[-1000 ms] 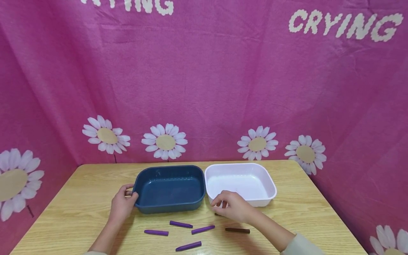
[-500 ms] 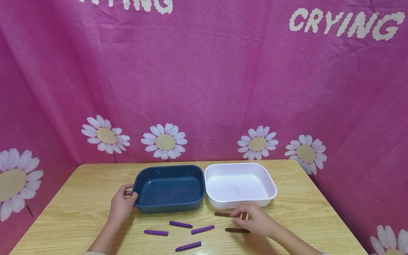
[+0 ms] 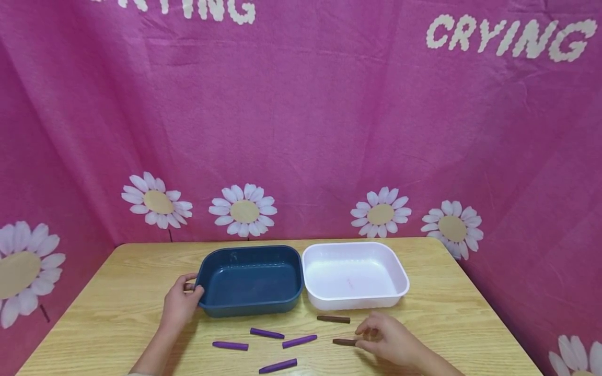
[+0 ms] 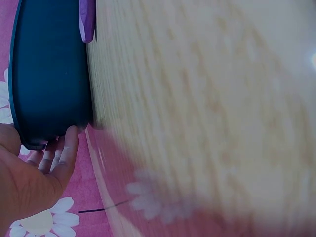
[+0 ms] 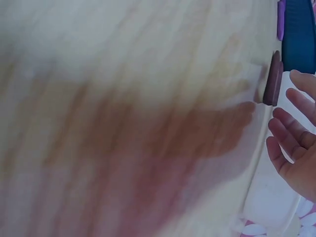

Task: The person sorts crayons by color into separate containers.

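Observation:
At the left end of a dark blue tray [image 3: 251, 310], my left hand [image 3: 180, 303] holds its rim, thumb on top and fingers against the outer wall [image 4: 52, 94]. My right hand [image 3: 390, 339] is low over the table, fingers bent and spread, with nothing in its grasp. Its thumb and fingertips are at the right end of a brown crayon [image 3: 344, 342], overlapping that end in the head view. In the right wrist view the fingers are apart, beside the brown crayons [image 5: 272, 81]. Another brown crayon [image 3: 333, 319] lies just in front of the white tray [image 3: 357, 303].
Several purple crayons [image 3: 267, 333] lie scattered on the wooden table [image 3: 117, 313] before the blue tray. The two trays stand side by side, nothing visible inside either. A pink cloth [image 3: 301, 130] with daisies hangs behind the table and along its sides.
My right hand has moved right and toward me, from the white tray's front corner past the farther brown crayon to the nearer one. The left hand stays at the blue tray's rim.

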Tool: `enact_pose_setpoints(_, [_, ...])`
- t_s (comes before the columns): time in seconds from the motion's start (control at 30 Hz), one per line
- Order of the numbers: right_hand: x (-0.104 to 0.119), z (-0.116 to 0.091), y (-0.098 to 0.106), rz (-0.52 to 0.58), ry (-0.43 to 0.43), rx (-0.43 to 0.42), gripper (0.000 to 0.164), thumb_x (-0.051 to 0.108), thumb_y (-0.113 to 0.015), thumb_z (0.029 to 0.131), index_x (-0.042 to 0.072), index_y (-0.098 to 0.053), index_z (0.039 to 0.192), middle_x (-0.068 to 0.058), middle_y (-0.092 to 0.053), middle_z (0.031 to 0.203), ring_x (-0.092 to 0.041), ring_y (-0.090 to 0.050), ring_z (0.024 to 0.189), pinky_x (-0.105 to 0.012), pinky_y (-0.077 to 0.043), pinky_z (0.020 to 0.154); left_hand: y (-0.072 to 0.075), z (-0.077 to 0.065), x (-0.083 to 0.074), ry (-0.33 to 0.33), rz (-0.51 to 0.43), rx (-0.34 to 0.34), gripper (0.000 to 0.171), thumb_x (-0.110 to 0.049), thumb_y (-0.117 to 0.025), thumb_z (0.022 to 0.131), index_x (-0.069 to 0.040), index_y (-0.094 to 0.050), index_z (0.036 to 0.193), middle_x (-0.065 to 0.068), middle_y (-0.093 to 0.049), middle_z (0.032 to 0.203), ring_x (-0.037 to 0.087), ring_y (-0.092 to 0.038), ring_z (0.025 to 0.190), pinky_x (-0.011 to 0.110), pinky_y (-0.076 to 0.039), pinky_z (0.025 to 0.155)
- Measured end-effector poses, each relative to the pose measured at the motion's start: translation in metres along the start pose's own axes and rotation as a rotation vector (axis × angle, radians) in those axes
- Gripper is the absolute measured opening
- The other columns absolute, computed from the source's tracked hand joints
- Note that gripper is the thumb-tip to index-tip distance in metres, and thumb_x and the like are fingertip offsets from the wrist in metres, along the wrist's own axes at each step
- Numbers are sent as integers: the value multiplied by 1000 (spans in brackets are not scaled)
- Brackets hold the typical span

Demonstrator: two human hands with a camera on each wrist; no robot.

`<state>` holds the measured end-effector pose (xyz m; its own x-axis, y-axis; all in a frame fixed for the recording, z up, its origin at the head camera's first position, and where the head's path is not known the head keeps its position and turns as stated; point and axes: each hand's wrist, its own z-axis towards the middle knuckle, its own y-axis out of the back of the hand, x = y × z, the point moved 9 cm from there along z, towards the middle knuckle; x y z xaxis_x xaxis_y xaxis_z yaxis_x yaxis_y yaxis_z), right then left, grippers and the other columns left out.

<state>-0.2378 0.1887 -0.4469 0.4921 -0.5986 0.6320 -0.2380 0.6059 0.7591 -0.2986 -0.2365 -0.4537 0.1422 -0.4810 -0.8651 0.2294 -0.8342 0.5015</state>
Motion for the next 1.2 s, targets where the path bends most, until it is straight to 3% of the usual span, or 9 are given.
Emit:
enact_pose_setpoints(0.2, [-14, -5, -7, -59, -91, 79, 20, 37, -69, 82, 19, -69, 91, 13, -54, 81, 3, -45, 71, -17, -40, 60, 1, 0, -1, -5, 23, -10, 45, -12, -49, 87, 3, -45, 129, 24, -57, 107, 21, -64, 86, 22, -49, 60])
enact_pose_setpoints(0.47, [-18, -6, -13, -68, -148, 122, 23, 41, -68, 81, 21, -69, 93, 10, -50, 81, 1, -43, 71, -18, -37, 59, 2, -1, -1, -6, 33, -20, 45, -12, -50, 87, 3, -46, 129, 23, -58, 106, 19, -63, 82, 21, -47, 58])
enact_pose_setpoints(1.2, [-6, 1, -15, -157, -42, 79, 8, 22, -68, 83, 19, -68, 90, 14, -51, 80, 4, -43, 69, -18, -39, 59, 2, 0, -1, -2, 6, -20, 44, -12, -50, 87, 2, -47, 128, 23, -58, 105, 15, -63, 80, 22, -50, 58])
